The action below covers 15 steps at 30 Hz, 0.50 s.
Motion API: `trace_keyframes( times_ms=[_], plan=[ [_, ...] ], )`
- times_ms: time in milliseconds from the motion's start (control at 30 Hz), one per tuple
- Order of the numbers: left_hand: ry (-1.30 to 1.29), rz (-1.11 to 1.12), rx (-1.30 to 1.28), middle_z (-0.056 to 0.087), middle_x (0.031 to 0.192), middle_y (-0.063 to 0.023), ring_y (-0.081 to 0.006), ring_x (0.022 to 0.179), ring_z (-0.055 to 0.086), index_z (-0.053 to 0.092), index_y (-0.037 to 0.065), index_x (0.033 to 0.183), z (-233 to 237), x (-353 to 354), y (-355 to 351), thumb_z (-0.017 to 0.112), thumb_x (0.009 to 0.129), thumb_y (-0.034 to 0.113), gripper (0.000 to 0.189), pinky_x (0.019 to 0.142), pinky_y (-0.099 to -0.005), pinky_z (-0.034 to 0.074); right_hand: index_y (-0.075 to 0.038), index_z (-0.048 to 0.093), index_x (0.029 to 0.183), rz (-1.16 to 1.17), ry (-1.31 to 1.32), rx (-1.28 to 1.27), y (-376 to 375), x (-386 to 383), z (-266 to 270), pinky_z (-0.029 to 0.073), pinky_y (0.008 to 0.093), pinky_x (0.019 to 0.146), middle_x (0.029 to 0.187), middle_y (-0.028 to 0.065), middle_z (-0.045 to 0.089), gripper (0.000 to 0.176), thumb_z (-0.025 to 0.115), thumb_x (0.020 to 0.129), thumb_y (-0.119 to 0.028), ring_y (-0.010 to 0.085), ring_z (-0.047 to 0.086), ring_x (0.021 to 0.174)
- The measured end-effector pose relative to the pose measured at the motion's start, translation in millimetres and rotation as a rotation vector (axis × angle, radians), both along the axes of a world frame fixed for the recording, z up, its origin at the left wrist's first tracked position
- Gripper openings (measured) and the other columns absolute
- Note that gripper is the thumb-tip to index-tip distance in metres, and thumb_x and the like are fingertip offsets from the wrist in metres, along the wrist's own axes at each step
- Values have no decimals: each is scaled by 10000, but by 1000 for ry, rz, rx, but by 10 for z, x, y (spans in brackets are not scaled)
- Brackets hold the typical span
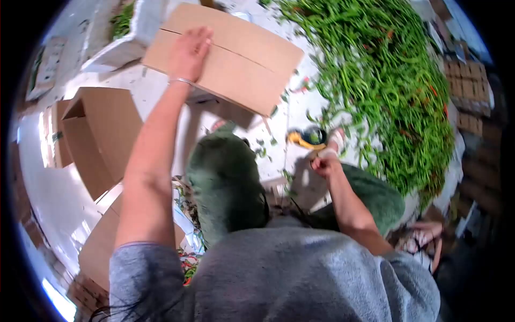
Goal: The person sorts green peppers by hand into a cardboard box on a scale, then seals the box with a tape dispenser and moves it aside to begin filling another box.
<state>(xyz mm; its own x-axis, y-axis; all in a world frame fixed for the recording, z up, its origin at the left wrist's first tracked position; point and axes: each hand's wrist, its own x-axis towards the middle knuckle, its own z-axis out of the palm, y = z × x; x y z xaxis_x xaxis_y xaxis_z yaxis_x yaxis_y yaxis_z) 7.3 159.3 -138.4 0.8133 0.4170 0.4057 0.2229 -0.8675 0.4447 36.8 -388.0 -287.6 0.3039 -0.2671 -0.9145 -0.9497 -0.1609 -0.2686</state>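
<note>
A closed cardboard box (247,45) stands ahead, its two top flaps meeting along a seam. My left hand (190,53) lies on the top of this box near its left side, fingers stretched over the flaps. Above my right knee, my right hand (324,164) is curled closed; whatever may be inside the fingers is hidden. Just beyond it on the floor lies a yellow and dark tape dispenser (308,138), apart from the hand.
A large heap of green peppers (386,91), with a few red ones, covers the right side. To the left stands an open cardboard box (102,134), with a white foam box (115,53) farther ahead. Another person (424,241) is at lower right, near stacked boxes (466,80).
</note>
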Motion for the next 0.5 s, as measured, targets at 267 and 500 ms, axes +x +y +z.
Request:
trace_keyframes(
  times_ms=[267,500],
  plan=[
    [-23,-59,71,558,1238,-48,-273,1183,475,617,172,1155,-27,30,-24,484,912,306,308,1001,-358,348,-26,570,771,829,-725,-421,433,150,-67,458,306,631,726,86,607,164,640,757,-174,181,581,675],
    [-9,-74,17,562,1236,-53,-277,1197,466,613,151,1161,53,64,-91,494,912,284,307,1008,-352,340,-85,288,1333,1393,-648,-313,678,368,-21,443,455,814,1035,245,558,721,660,715,-109,414,555,919]
  ],
)
